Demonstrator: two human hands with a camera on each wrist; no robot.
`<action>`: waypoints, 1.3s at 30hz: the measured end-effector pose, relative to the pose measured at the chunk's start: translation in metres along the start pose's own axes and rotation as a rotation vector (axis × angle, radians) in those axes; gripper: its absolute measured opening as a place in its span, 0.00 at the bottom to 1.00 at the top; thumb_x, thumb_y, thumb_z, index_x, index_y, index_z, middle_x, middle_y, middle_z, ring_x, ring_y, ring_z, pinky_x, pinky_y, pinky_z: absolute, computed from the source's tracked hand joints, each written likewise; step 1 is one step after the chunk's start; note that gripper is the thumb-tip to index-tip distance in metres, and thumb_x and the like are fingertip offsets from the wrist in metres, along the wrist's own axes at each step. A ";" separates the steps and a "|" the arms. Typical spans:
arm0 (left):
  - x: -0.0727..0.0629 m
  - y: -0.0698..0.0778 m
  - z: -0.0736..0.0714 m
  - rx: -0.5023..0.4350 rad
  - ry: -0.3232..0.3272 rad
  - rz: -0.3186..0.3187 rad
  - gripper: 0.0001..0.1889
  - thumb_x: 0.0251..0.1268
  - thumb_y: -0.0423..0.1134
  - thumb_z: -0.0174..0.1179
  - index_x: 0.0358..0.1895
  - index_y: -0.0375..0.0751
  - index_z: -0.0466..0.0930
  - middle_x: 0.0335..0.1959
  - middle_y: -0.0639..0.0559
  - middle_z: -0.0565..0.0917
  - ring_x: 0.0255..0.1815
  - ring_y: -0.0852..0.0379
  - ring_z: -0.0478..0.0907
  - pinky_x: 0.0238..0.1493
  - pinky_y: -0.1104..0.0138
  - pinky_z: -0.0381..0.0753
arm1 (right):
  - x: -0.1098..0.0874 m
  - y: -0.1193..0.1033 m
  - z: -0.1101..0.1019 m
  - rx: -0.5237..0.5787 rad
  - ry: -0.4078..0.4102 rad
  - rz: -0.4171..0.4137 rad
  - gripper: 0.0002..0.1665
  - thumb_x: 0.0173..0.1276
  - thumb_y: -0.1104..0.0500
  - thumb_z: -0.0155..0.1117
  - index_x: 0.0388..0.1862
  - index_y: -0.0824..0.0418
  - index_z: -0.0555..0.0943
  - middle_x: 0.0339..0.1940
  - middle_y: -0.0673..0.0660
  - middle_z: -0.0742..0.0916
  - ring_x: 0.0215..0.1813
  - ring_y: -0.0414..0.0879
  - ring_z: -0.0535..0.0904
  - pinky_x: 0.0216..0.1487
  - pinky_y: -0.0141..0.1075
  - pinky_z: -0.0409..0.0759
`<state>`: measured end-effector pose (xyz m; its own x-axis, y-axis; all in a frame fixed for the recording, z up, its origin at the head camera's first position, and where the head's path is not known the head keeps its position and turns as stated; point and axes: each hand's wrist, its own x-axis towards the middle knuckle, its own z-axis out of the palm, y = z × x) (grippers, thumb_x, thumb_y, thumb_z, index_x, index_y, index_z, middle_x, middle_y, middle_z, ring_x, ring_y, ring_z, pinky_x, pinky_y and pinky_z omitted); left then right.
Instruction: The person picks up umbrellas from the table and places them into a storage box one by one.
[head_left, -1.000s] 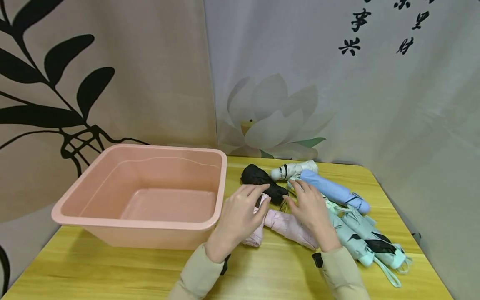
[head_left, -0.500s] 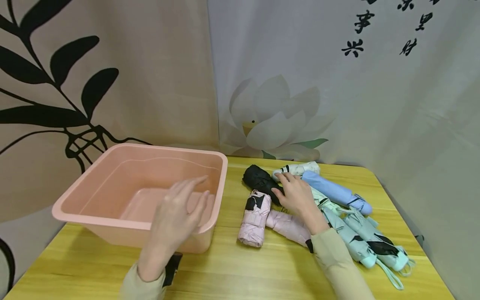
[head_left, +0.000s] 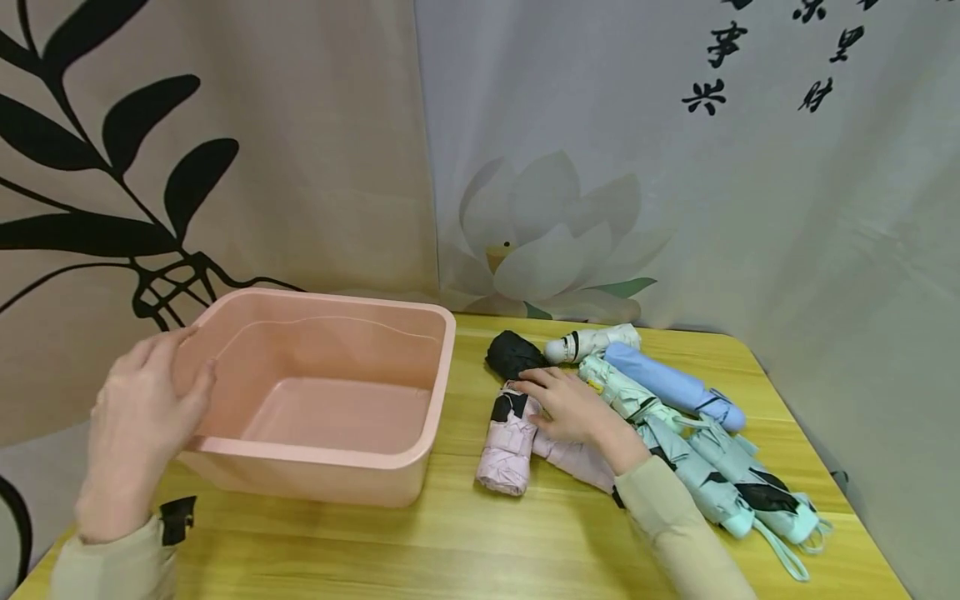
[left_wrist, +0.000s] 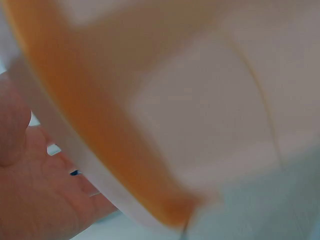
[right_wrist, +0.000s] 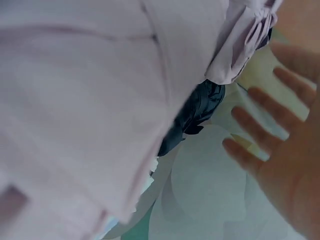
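My left hand (head_left: 138,417) is at the left side of a pink plastic basin (head_left: 300,452), its fingers loosely extended by the rim. In the left wrist view the basin's wall (left_wrist: 210,110) fills most of the picture, and the fingers lie partly behind its rim. My right hand (head_left: 573,408) is over a folded lilac umbrella (head_left: 573,462), fingers spread and fingertips close to a second lilac umbrella (head_left: 506,458). In the right wrist view, lilac fabric (right_wrist: 90,110) looms large beside the straight fingers. A folded black umbrella (head_left: 516,354) lies just beyond, partly covered by the right hand.
Further right lie a white umbrella (head_left: 600,342), a blue umbrella (head_left: 667,379) and several mint-green ones (head_left: 750,471), their straps hanging toward the table's right edge. The wooden table (head_left: 360,550) backs onto a printed curtain (head_left: 555,100).
My left hand has moved left from the umbrellas, across the basin, to its left rim. The right hand has shifted slightly left and down over the lilac umbrellas. The umbrellas stay in place.
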<state>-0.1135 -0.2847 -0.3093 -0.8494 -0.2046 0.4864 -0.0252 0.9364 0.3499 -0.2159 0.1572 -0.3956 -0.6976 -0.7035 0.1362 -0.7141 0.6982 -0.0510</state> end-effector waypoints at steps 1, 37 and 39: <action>0.003 -0.010 -0.001 0.021 -0.027 -0.024 0.27 0.64 0.38 0.55 0.64 0.28 0.65 0.61 0.22 0.67 0.55 0.20 0.65 0.47 0.30 0.65 | 0.000 -0.001 0.000 -0.006 -0.020 -0.027 0.28 0.63 0.60 0.62 0.64 0.53 0.73 0.65 0.59 0.76 0.66 0.59 0.71 0.63 0.55 0.71; 0.024 -0.084 0.011 -0.061 -0.329 -0.169 0.29 0.75 0.44 0.39 0.69 0.24 0.56 0.56 0.18 0.69 0.51 0.25 0.68 0.43 0.39 0.72 | 0.009 -0.019 0.031 -0.279 0.003 -0.346 0.36 0.42 0.55 0.77 0.53 0.37 0.76 0.56 0.49 0.80 0.64 0.54 0.70 0.69 0.58 0.65; 0.024 -0.083 0.011 -0.070 -0.331 -0.177 0.29 0.75 0.45 0.39 0.69 0.24 0.55 0.56 0.18 0.68 0.51 0.25 0.68 0.43 0.40 0.73 | 0.009 -0.019 0.031 -0.252 0.020 -0.340 0.37 0.41 0.56 0.77 0.53 0.37 0.76 0.56 0.48 0.80 0.63 0.53 0.71 0.69 0.59 0.64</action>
<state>-0.1376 -0.3641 -0.3360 -0.9598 -0.2473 0.1327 -0.1602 0.8710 0.4643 -0.2105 0.1339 -0.4242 -0.4213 -0.8986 0.1225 -0.8651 0.4388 0.2432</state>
